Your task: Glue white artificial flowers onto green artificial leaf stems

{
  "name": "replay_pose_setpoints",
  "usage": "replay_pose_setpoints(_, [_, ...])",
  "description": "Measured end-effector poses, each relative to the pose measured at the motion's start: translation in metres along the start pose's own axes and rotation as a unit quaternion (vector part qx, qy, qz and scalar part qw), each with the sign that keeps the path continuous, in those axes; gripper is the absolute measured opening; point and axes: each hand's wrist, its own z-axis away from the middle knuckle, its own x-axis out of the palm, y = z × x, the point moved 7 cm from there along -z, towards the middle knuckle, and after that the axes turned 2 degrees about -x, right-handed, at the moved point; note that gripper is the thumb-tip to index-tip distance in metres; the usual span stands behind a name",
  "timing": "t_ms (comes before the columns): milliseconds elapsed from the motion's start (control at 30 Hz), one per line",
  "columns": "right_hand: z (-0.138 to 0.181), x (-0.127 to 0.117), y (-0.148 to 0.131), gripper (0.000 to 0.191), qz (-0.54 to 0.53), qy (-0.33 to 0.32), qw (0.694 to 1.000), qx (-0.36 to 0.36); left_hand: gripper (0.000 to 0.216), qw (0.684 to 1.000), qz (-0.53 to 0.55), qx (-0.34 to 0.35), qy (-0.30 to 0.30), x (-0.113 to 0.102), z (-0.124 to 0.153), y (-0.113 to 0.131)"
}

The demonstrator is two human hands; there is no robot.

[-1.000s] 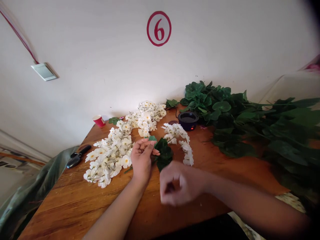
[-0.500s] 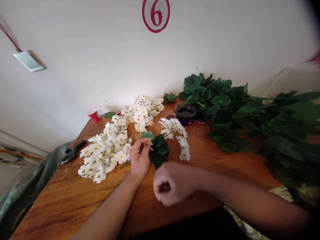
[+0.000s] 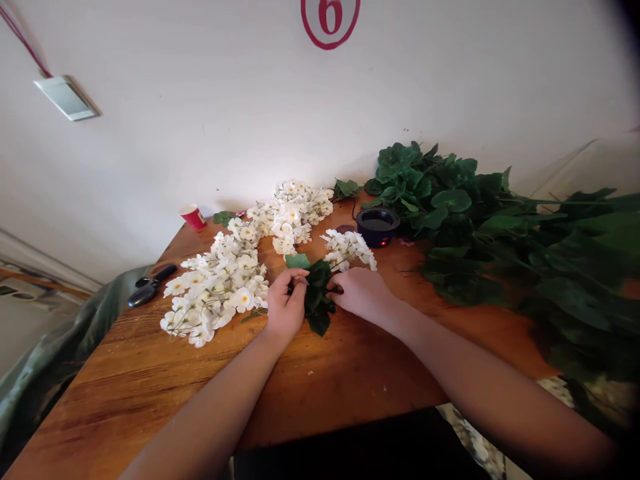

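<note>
A small bunch of dark green artificial leaves (image 3: 318, 297) lies between my hands in the middle of the table. My left hand (image 3: 287, 299) is closed at its left side, thumb and fingers pinched on the bunch. At its right side my right hand (image 3: 361, 291) has its fingers bent together at the leaves; what is between the fingertips cannot be made out. Just beyond the right hand lies a spray of white flowers (image 3: 347, 248), partly hidden by that hand. A larger heap of white flowers (image 3: 220, 287) spreads to the left of my left hand.
On the wooden table (image 3: 165, 380) a dark round pot (image 3: 377, 227) with a lit red light stands behind the right hand. A big pile of green leaves (image 3: 465, 220) covers the right side. A red paper cup (image 3: 193, 218) and a black-handled tool (image 3: 150, 287) are at the left.
My right hand has moved up and away from me, from the table's near side to the leaf bunch. My left hand keeps its hold. The view has shifted slightly.
</note>
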Motion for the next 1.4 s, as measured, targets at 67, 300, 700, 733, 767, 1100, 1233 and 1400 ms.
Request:
replay_pose_setpoints(67, [0.0, 0.003, -0.002, 0.02, 0.014, -0.004, 1.0, -0.008, 0.015, 1.0, 0.0, -0.006, -0.001, 0.001, 0.0, -0.002])
replay_pose_setpoints(300, [0.0, 0.001, -0.004, 0.014, -0.032, 0.003, 0.999, -0.013, 0.015, 1.0, -0.018, -0.009, -0.011, 0.004, 0.0, -0.003])
replay_pose_setpoints(700, [0.013, -0.016, -0.006, 0.023, -0.463, -0.099, 0.88, -0.031, 0.015, 0.998, -0.033, -0.009, -0.052, 0.009, -0.001, -0.005])
replay_pose_setpoints(733, [0.013, -0.017, -0.006, 0.022, -0.428, -0.088, 0.899, -0.033, 0.015, 0.998, -0.038, -0.008, -0.051, 0.009, -0.001, -0.005])
replay_pose_setpoints(767, [0.012, -0.018, -0.004, 0.02, -0.369, -0.066, 0.927, -0.027, 0.015, 0.998, -0.043, -0.007, -0.049, 0.009, -0.001, -0.005])
replay_pose_setpoints(1100, [0.001, 0.003, -0.004, 0.024, 0.006, -0.024, 0.999, -0.034, 0.016, 0.997, -0.045, -0.005, -0.055, 0.01, -0.001, -0.008])
replay_pose_setpoints(1233, [-0.001, 0.006, -0.004, 0.017, 0.031, -0.025, 0.998, -0.047, 0.015, 0.998, -0.033, -0.007, -0.051, 0.01, -0.001, -0.009])
replay_pose_setpoints(1400, [-0.002, 0.005, -0.007, 0.018, 0.042, -0.019, 0.995, -0.085, 0.015, 0.998, -0.018, -0.02, -0.048, 0.009, -0.002, -0.01])
